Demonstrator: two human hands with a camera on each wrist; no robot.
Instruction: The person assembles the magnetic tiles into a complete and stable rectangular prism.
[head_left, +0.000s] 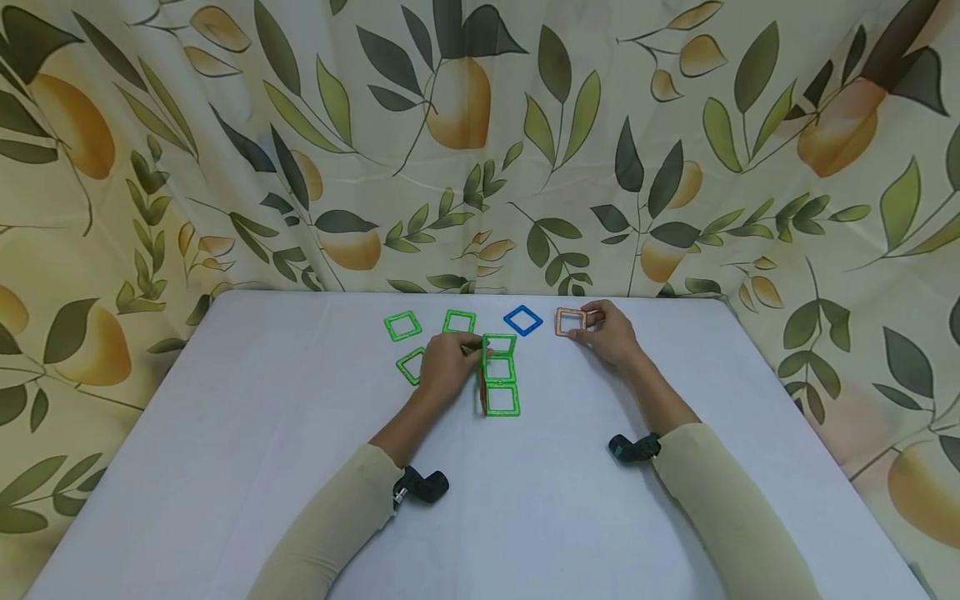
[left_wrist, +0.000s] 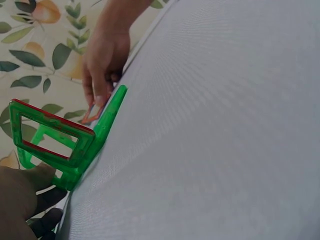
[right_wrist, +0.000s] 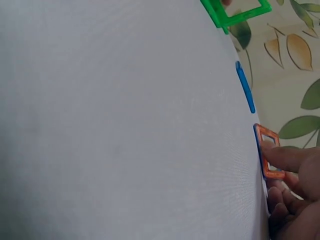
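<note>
My left hand (head_left: 450, 367) grips the left side of a green magnetic tile structure (head_left: 501, 382), its thumb on a green frame in the left wrist view. Two square frames lie in a row toward me, with raised ones at the far end and a red tile (head_left: 482, 398) along the left side. To the right, my right hand (head_left: 611, 335) pinches an orange square tile (right_wrist: 274, 175) between thumb and fingers, near the table's far edge. A blue edge shows along that tile in the right wrist view. Between the hands lies a blue diamond-shaped tile (head_left: 513, 326).
Loose green square tiles lie left of the structure: one at the far left (head_left: 407, 336), one behind the left hand (head_left: 460, 313), and one partly covered by it (head_left: 409, 354). A white cloth covers the table (head_left: 300, 375); a leaf-and-fruit patterned curtain (head_left: 480, 192) hangs behind.
</note>
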